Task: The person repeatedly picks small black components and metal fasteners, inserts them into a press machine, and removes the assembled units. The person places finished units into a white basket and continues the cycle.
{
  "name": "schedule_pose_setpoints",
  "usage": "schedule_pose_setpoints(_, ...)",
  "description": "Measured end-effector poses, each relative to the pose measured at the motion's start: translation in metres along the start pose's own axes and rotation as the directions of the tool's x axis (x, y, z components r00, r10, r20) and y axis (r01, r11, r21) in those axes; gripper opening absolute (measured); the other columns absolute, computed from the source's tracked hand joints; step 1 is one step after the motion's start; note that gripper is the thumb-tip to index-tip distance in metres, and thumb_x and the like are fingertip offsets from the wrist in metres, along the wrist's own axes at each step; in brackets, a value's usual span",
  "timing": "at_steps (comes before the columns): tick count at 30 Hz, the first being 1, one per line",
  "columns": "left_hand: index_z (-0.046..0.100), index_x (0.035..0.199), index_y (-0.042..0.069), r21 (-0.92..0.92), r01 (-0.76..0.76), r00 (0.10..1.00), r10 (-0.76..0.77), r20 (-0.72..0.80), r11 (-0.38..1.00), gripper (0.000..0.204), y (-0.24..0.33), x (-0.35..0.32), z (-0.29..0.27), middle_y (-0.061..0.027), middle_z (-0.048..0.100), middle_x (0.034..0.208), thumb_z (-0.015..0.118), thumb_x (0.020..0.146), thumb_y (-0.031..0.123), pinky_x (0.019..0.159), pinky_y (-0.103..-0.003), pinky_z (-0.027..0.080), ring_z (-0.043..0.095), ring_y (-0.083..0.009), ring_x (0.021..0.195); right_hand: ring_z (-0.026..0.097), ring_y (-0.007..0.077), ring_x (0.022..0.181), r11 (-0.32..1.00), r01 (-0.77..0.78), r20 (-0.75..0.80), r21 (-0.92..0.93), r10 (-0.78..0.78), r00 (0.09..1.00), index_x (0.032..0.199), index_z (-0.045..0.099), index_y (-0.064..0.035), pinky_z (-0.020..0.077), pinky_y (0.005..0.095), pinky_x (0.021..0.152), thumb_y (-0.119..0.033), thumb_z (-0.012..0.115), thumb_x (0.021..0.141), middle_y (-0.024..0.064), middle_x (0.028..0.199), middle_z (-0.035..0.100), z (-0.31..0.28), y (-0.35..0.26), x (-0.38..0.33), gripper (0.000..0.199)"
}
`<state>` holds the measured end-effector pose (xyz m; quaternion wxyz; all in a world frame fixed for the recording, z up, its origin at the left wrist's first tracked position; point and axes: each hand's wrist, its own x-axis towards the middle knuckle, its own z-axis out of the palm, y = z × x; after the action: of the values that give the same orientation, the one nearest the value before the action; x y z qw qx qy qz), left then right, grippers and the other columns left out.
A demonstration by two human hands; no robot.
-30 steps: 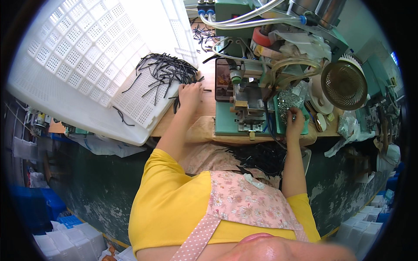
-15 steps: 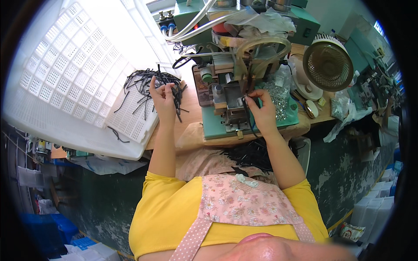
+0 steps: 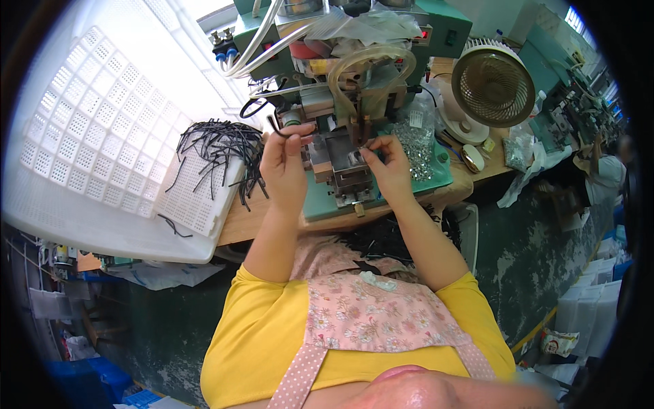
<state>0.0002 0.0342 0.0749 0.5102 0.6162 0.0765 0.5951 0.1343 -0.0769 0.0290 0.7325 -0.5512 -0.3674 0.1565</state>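
My left hand point(image 3: 285, 163) is raised in front of the green press machine point(image 3: 340, 116), pinching a short black cord piece point(image 3: 276, 131) between thumb and fingers. My right hand point(image 3: 390, 163) is beside the machine's metal die block point(image 3: 346, 169), fingertips pinching a small metal part at the block's right side. A heap of black cord pieces point(image 3: 218, 153) lies on the low edge of the white perforated crate point(image 3: 88, 143), just left of my left hand. A bag of small metal parts point(image 3: 417, 140) rests to the right of my right hand.
A round fan point(image 3: 494, 83) stands at the right on the wooden bench point(image 3: 238, 221). Clear hoses run over the machine's top. More black cords lie in my lap point(image 3: 381, 238). Stacked white bins point(image 3: 593, 307) sit on the floor at right; a blue crate point(image 3: 102, 382) at lower left.
My left hand left the cord heap and came to the machine with one cord piece. My right hand shifted to the die block. My head view moved closer to the machine.
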Motion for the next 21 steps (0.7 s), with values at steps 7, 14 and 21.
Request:
schedule_pose_setpoints(7,0.064,0.095,-0.003,0.313,-0.416,0.888,0.306,0.343,0.854,0.013,-0.001,-0.022,0.002,-0.0138,0.065,0.099,0.059,0.088,0.006,0.071,-0.028,0.055,0.065,-0.0210,0.089,0.057,0.0138,0.091,0.923,0.090,0.029,-0.373,-0.085,0.996,0.095,0.053,-0.0039,0.0454,0.0268,0.080,-0.002,0.068,0.082,0.0040,0.093,0.058,-0.004,-0.005,0.003,0.020)
schedule_pose_setpoints(14,0.066,0.093,0.008,0.286,-0.710,0.671,0.496,0.552,0.643,0.024,-0.030,-0.052,0.025,-0.0052,0.067,0.098,0.068,0.070,0.008,0.067,-0.027,0.054,0.067,-0.0213,0.093,0.059,0.0181,0.093,0.783,0.223,-0.222,-0.581,-0.416,0.882,0.101,0.055,-0.0019,0.0441,0.0289,0.086,-0.007,0.065,0.085,0.0081,0.098,0.060,-0.086,0.007,0.009,0.019)
schedule_pose_setpoints(21,0.067,0.094,0.008,0.276,-0.704,0.683,0.517,0.516,0.654,0.022,-0.036,-0.056,0.020,-0.0069,0.067,0.096,0.061,0.072,0.007,0.065,-0.027,0.054,0.068,-0.0229,0.092,0.056,0.0315,0.097,0.495,0.150,0.158,-0.856,-0.026,0.987,0.102,0.060,-0.0059,0.0442,0.0390,0.083,-0.006,0.065,0.082,0.0138,0.105,0.057,-0.147,0.048,-0.023,0.020)
